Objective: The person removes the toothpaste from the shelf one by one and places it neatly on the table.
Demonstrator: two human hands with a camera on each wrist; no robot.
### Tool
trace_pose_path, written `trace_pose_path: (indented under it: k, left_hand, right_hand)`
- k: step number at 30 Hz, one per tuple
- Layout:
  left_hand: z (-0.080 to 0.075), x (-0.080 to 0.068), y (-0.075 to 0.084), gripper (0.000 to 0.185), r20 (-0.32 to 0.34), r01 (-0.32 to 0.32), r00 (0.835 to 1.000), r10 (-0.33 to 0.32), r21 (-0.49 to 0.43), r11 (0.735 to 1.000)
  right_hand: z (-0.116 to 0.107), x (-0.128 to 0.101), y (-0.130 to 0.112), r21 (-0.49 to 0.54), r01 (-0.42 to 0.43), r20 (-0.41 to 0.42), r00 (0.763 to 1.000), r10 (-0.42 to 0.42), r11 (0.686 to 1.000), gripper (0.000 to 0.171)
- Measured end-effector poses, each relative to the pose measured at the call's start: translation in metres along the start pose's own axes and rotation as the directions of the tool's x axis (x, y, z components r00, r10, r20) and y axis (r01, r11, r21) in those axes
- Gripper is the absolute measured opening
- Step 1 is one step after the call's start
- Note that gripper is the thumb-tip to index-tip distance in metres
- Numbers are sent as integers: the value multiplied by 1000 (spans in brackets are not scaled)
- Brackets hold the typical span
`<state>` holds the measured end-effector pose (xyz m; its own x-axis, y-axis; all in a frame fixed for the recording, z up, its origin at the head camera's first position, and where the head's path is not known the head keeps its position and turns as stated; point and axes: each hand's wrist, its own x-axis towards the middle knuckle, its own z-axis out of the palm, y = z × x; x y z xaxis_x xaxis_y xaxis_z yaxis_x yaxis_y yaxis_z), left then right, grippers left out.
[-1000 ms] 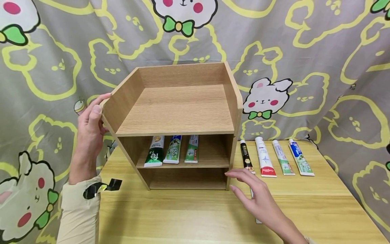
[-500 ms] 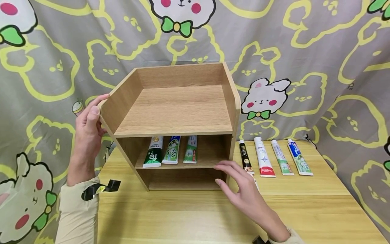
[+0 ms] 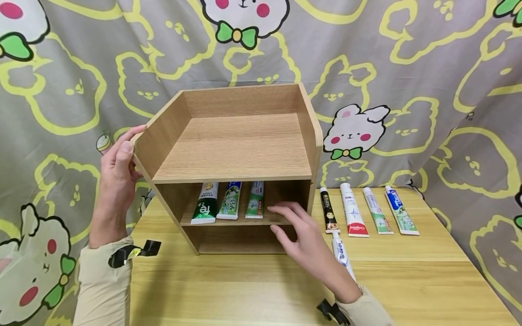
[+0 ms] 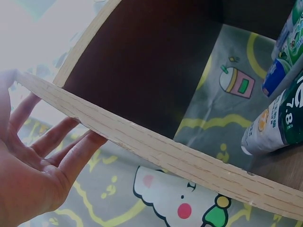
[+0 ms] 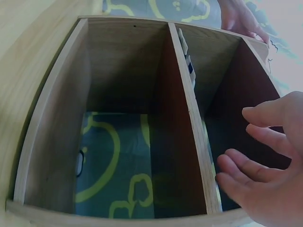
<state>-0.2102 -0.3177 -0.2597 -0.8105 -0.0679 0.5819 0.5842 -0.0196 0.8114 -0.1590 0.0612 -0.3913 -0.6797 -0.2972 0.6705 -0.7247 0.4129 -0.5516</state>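
A wooden shelf unit with an open top and two compartments stands on the table. My left hand holds the front edge of its left side panel, thumb in front and fingers on the outer side. On the middle shelf lie three toothpaste tubes: a dark green and white one, a blue and green one and a pale green one. My right hand, fingers loosely bent and holding nothing, is at the right part of that compartment's front, beside the pale green tube. The right wrist view shows its fingers before the opening.
Right of the unit, a row of tubes lies on the table: a black one, a white and red one, a green and white one and a blue and green one. Another white tube lies partly behind my right forearm. A patterned curtain hangs behind.
My right hand has moved left from beside the unit to the front of the middle compartment, uncovering more of the white tube. The left hand stays on the side panel.
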Motion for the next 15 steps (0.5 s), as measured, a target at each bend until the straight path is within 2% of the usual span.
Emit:
trace_pose_path:
  k: [10, 15]
  left_hand:
    - [1, 0, 0, 45, -16, 3, 1000, -3, -2, 1000]
    - [0, 1, 0, 45, -14, 3, 1000, -3, -2, 1000]
  right_hand:
    - [14, 21, 4, -79, -58, 56, 996, 63, 995, 36]
    - [23, 32, 6, -96, -125, 87, 987, 133, 988, 35]
